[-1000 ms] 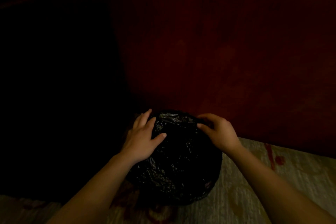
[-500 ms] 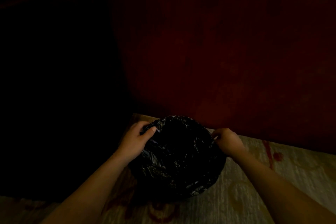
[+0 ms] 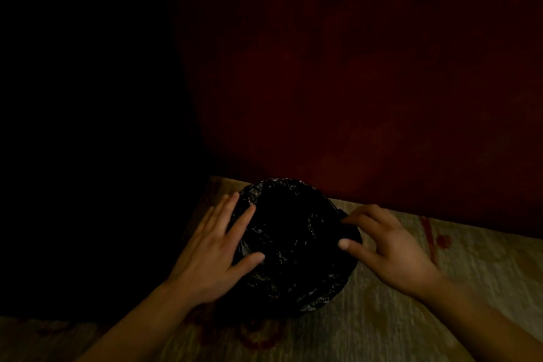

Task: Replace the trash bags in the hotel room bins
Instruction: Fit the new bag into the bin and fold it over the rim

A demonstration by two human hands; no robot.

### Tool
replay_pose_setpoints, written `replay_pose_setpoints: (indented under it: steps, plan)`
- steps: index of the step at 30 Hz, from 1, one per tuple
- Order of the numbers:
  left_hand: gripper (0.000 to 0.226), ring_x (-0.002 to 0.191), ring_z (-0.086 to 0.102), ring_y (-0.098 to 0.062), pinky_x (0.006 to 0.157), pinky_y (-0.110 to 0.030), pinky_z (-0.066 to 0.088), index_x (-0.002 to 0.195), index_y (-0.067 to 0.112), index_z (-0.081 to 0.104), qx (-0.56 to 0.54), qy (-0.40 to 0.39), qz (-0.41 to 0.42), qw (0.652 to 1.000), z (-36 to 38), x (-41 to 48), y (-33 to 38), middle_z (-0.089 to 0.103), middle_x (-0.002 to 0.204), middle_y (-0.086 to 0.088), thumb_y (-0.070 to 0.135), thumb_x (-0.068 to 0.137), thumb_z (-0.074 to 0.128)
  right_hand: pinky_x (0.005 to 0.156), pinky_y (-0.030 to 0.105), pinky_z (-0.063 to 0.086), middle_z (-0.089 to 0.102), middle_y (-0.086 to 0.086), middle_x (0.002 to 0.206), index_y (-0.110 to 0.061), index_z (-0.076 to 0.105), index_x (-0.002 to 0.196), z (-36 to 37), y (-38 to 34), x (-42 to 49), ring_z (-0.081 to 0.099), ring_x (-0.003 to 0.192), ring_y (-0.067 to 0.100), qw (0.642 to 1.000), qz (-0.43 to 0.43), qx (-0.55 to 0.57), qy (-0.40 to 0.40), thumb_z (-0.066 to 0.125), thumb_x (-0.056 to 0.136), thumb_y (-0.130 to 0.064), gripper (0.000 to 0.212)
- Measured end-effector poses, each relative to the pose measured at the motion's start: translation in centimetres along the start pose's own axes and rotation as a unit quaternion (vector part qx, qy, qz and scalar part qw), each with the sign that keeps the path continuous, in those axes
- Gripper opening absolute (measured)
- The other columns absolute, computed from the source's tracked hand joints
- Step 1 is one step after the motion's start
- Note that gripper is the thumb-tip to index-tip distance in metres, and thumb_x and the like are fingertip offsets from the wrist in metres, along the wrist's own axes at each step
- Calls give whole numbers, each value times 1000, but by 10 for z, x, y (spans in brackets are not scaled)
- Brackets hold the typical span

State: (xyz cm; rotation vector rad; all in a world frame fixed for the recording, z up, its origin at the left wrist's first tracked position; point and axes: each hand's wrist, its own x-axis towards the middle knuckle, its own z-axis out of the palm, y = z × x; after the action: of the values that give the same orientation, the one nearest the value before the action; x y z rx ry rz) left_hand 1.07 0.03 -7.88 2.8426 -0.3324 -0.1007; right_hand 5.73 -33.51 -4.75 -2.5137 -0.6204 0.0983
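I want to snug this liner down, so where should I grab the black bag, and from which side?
Probably pinch the black bag at its crinkled overhang outside the rim, left and right, coming from above. The plastic bunches loosely there, the wall crowds the far side, and the left hand and right hand lie at those sides.

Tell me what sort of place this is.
Likely a dim carpeted room, perhaps a hotel room: patterned carpet, a dark red wall, and a black bag stretched round like a bin liner beside the wall.
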Motion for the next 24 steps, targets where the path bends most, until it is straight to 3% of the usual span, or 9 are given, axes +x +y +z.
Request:
replay_pose_setpoints:
  steps: [3,6,10,13,17,21,24]
  plan:
    - [98,148,-29,-14,120,-36,-2,155,38,-11,4,-7,-2,1000,1,0,5,-34,160,4,93,76,6,78,31,46,53,-9,113,-27,64,123,-4,-26,-13,51,100,10,989,-149,-23,8,53,87,-72,58]
    - [104,149,-27,-16,120,-37,0,156,35,-9,14,-8,-1,1000,4,2,6,-32,161,1,96,73,8,74,32,42,56,-6,109,-28,63,125,10,-49,-23,52,93,12,967,-235,-101,-21,58,84,-73,61]
    - [105,148,-27,-14,119,-35,0,155,35,-13,16,-4,-8,1000,6,2,6,-34,160,3,96,72,7,66,34,38,64,1,93,-19,71,101,34,-46,-29,57,77,22,939,-312,-137,42,61,98,-26,13]
    - [102,148,-29,-12,121,-37,3,152,38,-20,15,-3,-12,1000,7,1,5,-38,158,7,96,72,5,62,35,43,67,4,91,-14,74,94,40,-34,-47,58,73,21,940,-315,-108,78,65,95,-16,9]
    - [101,151,-18,-12,123,-42,13,154,37,-15,-23,6,-12,1000,8,0,4,-34,159,10,95,75,8,65,34,47,64,0,86,-17,72,91,57,-8,-74,57,74,19,940,-319,-119,6,59,98,-16,15]
    - [97,151,-14,-9,122,-42,18,150,42,-20,-51,20,-8,998,10,0,5,-33,159,15,94,75,12,71,35,48,61,-5,88,-22,70,86,73,11,-75,57,82,16,969,-226,-91,-47,56,100,-22,20]
    - [98,151,-15,-9,122,-41,15,149,45,-22,-52,20,-7,998,9,-1,3,-32,159,15,96,73,15,79,27,46,60,-11,106,-26,69,85,67,15,-72,58,98,9,991,-122,37,-27,68,90,-23,6]
